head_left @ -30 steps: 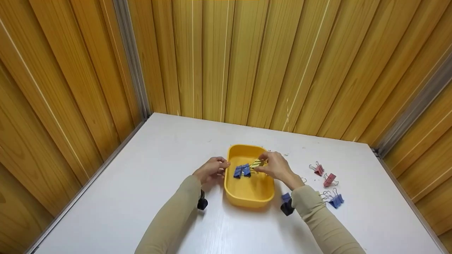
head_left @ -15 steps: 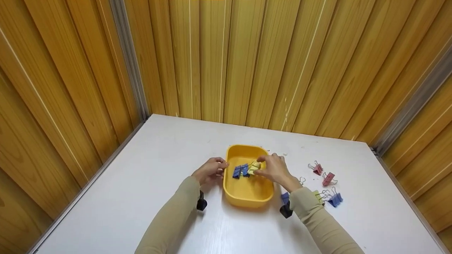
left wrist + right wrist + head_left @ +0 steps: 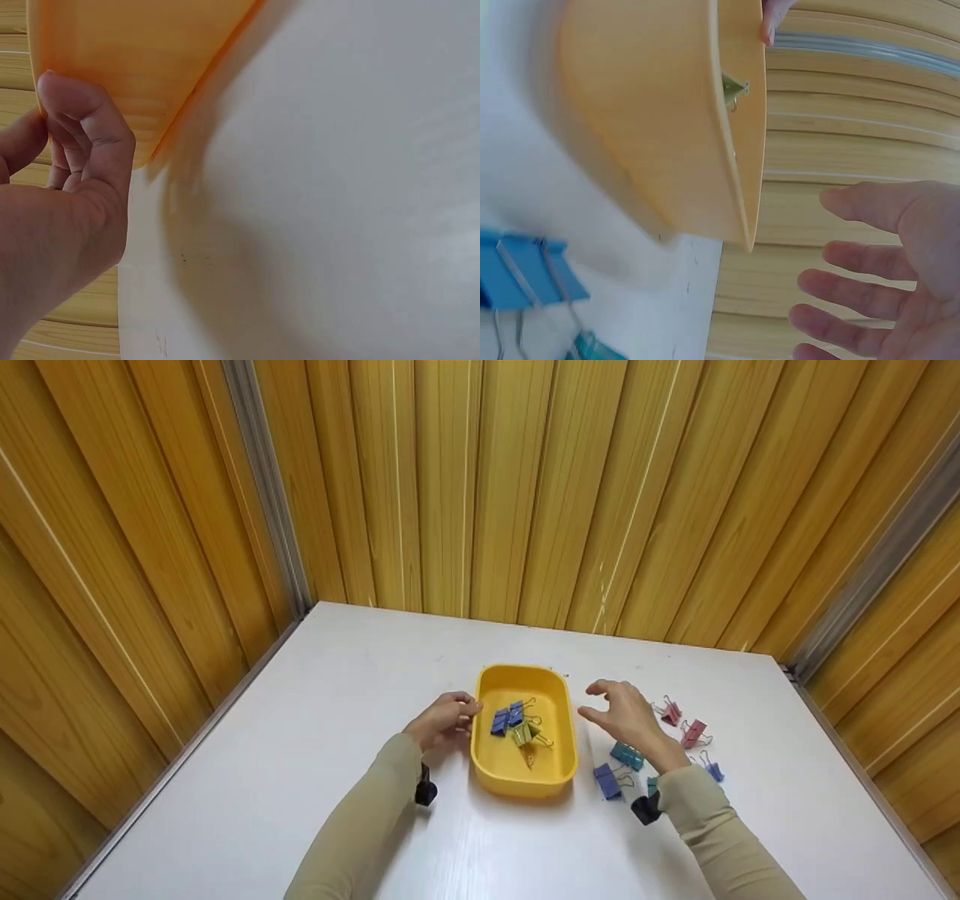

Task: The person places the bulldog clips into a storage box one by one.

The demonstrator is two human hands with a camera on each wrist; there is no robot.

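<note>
A yellow plastic bin (image 3: 521,786) stands on the white table, holding two blue binder clips (image 3: 500,722) and yellow-green binder clips (image 3: 523,733) close together. At the bin's left side, my left hand (image 3: 442,716) pinches the rim, as the left wrist view also shows with its fingers (image 3: 82,112) against the wall. My right hand (image 3: 628,720) is in the air just right of the bin, fingers spread and holding nothing. Below it lie a teal binder clip (image 3: 628,756) and a blue binder clip (image 3: 607,782) on the table.
Farther right lie two pink binder clips (image 3: 694,733) and another blue clip (image 3: 714,770), partly hidden by the right arm. Part of a second teal clip (image 3: 652,786) shows beside the right wrist. Wood-patterned panels (image 3: 517,495) wall in the table (image 3: 360,660).
My right hand has let go of a yellow-green binder clip inside the bin and moved right, out over the table. The left hand stays at the rim.
</note>
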